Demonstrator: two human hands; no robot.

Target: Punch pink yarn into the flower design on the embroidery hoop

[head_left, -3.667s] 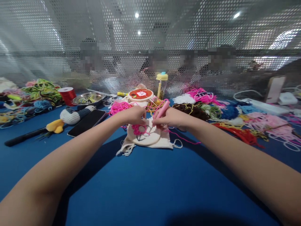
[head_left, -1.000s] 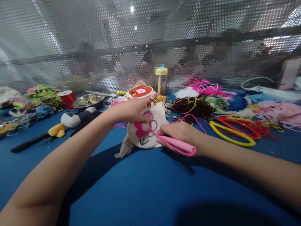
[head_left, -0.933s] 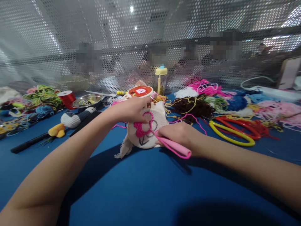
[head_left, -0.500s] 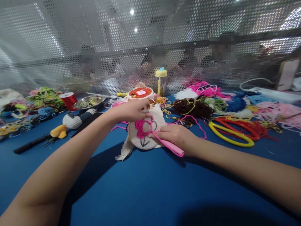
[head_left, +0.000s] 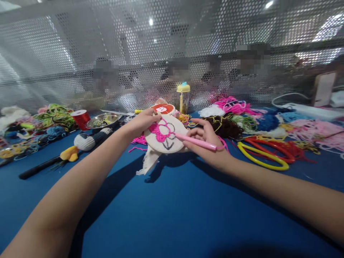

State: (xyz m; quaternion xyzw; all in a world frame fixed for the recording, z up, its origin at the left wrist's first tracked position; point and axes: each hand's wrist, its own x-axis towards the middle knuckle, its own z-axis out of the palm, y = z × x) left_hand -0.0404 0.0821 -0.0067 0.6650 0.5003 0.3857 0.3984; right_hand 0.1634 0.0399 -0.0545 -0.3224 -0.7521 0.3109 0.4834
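Note:
My left hand (head_left: 145,120) grips the upper left edge of a round embroidery hoop (head_left: 176,145), its thumb on the front. The cream cloth in it bears a drawn flower, partly filled with pink yarn loops (head_left: 161,137); frayed cloth hangs below. A pink punch needle (head_left: 200,141) lies slantwise across my right hand (head_left: 209,143), its tip at the cloth beside the flower. My right thumb is under the handle, the index finger raised and the others curled by the hoop's right edge. Pink yarn (head_left: 224,143) trails from the handle's rear end.
Behind the hoop are a red embroidered hoop (head_left: 168,107) and a yellow-lidded jar (head_left: 183,96). Yarn heaps (head_left: 233,105), a metal dish (head_left: 103,120) and a red spool (head_left: 81,119) line the back. Yellow hoop (head_left: 263,156) at right; black-handled tool (head_left: 40,167) at left.
The hoop has tilted back and risen slightly off the table. My left hand has shifted to its left edge. The punch needle now lies flatter, and my right hand's fingers have spread.

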